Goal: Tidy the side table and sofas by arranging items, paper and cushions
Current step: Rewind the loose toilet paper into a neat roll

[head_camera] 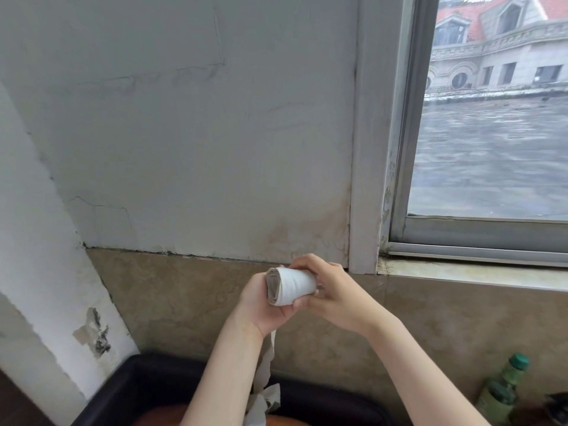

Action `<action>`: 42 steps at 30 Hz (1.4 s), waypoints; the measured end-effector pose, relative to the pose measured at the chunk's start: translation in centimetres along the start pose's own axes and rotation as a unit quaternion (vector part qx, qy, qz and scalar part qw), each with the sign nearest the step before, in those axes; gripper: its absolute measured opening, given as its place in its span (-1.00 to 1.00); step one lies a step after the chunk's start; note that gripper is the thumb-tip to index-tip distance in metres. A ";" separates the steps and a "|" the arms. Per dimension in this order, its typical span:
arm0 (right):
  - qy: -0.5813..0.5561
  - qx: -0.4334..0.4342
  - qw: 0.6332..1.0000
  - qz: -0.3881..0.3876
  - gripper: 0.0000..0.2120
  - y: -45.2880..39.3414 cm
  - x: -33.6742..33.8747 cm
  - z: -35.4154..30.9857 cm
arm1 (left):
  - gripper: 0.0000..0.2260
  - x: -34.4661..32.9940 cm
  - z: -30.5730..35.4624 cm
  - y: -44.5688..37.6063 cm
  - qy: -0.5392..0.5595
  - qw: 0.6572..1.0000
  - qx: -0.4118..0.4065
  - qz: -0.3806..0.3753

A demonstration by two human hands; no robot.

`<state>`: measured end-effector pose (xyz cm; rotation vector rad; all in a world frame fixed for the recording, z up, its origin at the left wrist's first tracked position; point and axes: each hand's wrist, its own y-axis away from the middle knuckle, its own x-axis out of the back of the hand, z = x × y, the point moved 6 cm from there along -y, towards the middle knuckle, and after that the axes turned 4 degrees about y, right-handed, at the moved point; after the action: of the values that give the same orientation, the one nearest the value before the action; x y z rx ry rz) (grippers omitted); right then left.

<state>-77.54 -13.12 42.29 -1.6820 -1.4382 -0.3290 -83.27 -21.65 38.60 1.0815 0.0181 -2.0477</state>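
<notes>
Single head-worn wide-angle view; no second view, so no shared region. Scene is seen from the person's own standpoint, facing a cracked white wall (pixel 196 124) and window (pixel 491 118) at close range, pitched slightly down. Both forearms are framed rising from the bottom edge, hands meeting near lower centre. Straight edges are bowed toward the frame borders by the lens.

The roll (pixel 290 286) is soft, matt white paper, its loose tail (pixel 264 368) crinkled. The far wall (pixel 196 133) is cracked, stained matt plaster over glossy stone tile (pixel 190 299). The window frame (pixel 473 235) is dull metal; the right-hand bottle (pixel 502 392) is green plastic.
</notes>
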 end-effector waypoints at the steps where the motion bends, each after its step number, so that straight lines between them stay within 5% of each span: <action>1: -0.020 -0.007 1.000 -0.003 -0.63 -0.1 0.1 0.1 | -0.69 0.0 0.0 0.1 -0.007 1.000 0.003 -0.009; 8: -0.160 -0.041 0.986 -0.022 -0.76 0.2 0.0 -0.2 | -0.70 -0.2 0.5 0.3 -0.107 0.994 -0.010 -0.031; 13: -0.099 -0.084 0.991 -0.033 -0.62 0.1 -0.5 0.6 | -0.58 -0.5 1.0 0.6 -0.157 0.987 0.007 0.019; 15: -0.074 -0.111 0.991 -0.015 -0.64 -0.1 -0.2 1.0 | -0.50 -0.8 1.1 0.6 -0.147 0.989 -0.001 0.007; 22: 0.003 -0.152 0.986 0.068 -0.73 -0.5 0.7 0.9 | -0.76 -1.2 0.7 0.5 -0.100 0.995 -0.023 -0.011; 26: 0.064 -0.058 0.981 0.174 -0.71 0.0 2.0 -0.2 | -0.73 -1.2 0.7 0.5 -0.073 0.997 -0.022 0.017; 31: 0.112 0.026 0.993 0.018 -0.29 -0.1 0.1 -0.2 | -0.74 -1.2 1.1 0.3 -0.021 0.998 -0.041 0.051; 34: 0.135 0.040 0.988 0.064 -0.41 -0.4 0.6 -0.2 | -0.75 -1.2 0.6 0.3 -0.048 0.997 -0.032 0.053; 42: 0.082 -0.014 0.996 -0.037 -0.45 0.5 1.2 -1.2 | -0.56 -1.6 7.4 -1.4 -0.063 0.992 -0.098 0.055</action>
<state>-76.35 -13.17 43.55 -1.5885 -1.3800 -0.5190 -88.75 -22.31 44.01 0.8139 0.0914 -1.9653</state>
